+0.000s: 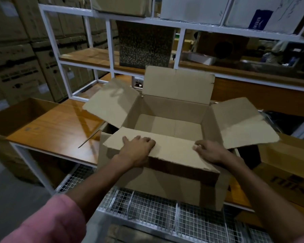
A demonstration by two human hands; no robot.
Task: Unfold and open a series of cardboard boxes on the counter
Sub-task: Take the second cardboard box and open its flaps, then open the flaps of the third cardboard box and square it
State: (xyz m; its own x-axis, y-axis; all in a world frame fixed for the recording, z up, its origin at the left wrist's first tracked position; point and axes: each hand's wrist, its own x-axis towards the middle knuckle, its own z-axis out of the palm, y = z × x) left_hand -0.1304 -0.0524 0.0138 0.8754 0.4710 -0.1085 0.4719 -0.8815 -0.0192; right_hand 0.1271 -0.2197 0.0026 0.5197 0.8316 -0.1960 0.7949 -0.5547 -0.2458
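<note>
On the near flap (165, 148), both hands (139, 148) press.

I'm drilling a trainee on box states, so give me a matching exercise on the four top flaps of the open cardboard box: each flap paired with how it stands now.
Things:
1. Near flap
2. Far flap
3. Left flap
4. Right flap

States:
A. standing upright
B. under both hands, the left hand and the right hand
C. spread outward toward the white rack
D. spread outward toward the printed carton

Pairs: 1-B, 2-A, 3-C, 4-D
</note>
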